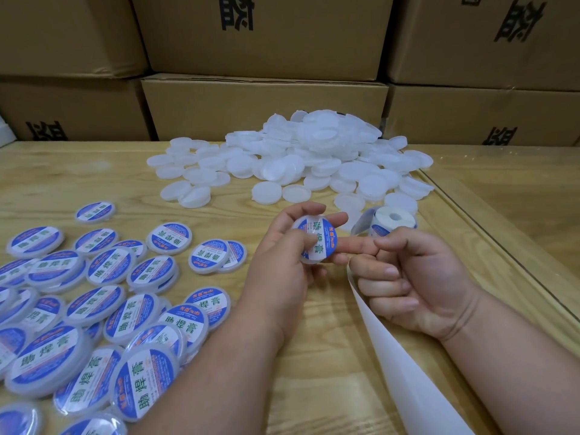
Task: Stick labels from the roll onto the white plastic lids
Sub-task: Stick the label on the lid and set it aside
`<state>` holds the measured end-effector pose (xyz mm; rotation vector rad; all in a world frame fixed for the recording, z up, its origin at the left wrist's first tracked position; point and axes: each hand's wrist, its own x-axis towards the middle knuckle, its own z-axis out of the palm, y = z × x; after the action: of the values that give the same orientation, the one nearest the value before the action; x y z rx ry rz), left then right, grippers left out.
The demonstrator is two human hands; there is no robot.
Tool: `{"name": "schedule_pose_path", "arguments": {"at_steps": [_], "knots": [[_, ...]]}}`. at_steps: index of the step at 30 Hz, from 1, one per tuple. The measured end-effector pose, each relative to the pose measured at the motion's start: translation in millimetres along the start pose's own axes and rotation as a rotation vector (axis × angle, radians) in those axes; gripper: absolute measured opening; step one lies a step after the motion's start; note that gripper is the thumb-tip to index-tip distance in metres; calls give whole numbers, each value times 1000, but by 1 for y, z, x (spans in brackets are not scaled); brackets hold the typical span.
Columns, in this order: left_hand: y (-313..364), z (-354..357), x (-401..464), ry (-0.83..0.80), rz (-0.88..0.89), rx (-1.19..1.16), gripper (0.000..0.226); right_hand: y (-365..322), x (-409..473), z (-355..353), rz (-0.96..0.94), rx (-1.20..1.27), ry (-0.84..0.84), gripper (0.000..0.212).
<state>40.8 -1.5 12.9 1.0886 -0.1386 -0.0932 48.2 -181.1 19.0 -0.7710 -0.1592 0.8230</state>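
Note:
My left hand (282, 262) holds a white plastic lid (317, 243) upright above the table, thumb pressed on its round blue-and-white label. My right hand (411, 277) is curled just right of it, thumb and forefinger pinched near the lid's edge, with the white backing strip (398, 365) passing under its fingers toward the bottom edge. The label roll (389, 222) lies on the table behind my right hand. A heap of bare white lids (298, 158) sits further back. Several labelled lids (103, 296) are spread at the left.
Stacked brown cardboard boxes (263, 111) wall off the back of the wooden table (219, 221). A raised wooden border (502, 246) runs diagonally along the table's right side.

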Motion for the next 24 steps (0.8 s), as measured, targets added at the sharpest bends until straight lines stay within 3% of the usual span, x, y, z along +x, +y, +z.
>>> {"name": "schedule_pose_path", "arguments": {"at_steps": [6,10,14,19,24], "knots": [[-2,-2,2,80,12,24,56,-1,-3,1,31,36,-63,71],[-2,-5,3,159,-6,-64,48,-1,-6,1,15,69,-123,80],[3,-5,3,207,7,-168,20,-4,-8,-1,-22,104,-162,82],[6,-3,5,260,-35,-132,47,-4,-7,-5,-74,103,-178,68],[5,-4,6,360,-56,-102,54,-4,-4,-7,-182,82,-6,58]]}}
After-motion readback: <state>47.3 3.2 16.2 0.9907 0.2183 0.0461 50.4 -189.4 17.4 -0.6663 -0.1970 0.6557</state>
